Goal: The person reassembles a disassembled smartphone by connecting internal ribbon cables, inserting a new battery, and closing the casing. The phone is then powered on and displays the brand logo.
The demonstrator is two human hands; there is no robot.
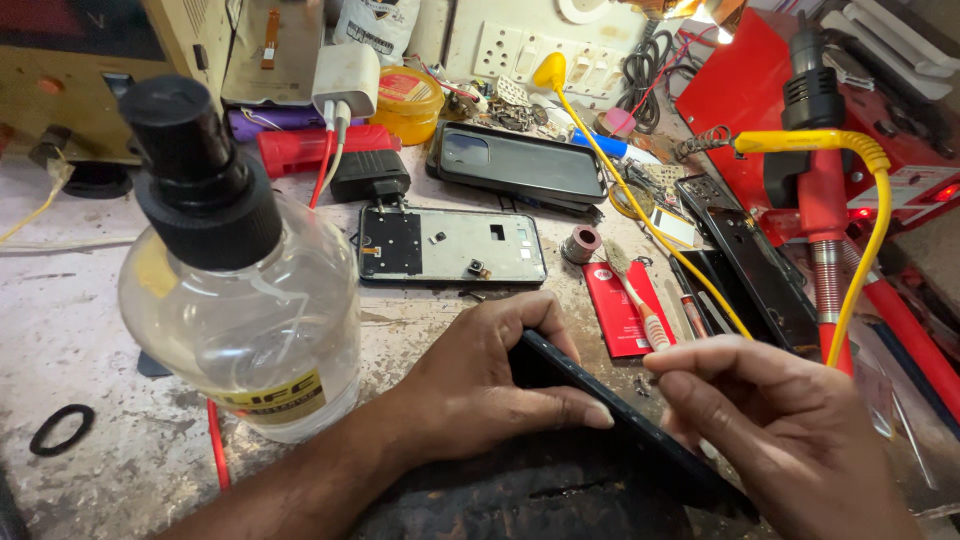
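Note:
My left hand (480,385) grips a thin black phone panel (640,430), thumb along its top face, tilted up on edge near the bench's front. My right hand (790,430) is closed at the panel's right end, fingers pinched near a yellow cable (860,260); what the fingers hold is hidden. Just beyond lies an opened phone frame (452,245) with bare innards, flat on the bench.
A clear bottle with black spray cap (235,270) stands at left front. Another dark phone (520,162), a red card (620,305), a brush, a yellow tub (405,100), a red charger and a red hot-air station (830,120) crowd the back and right. A black ring (62,428) lies far left.

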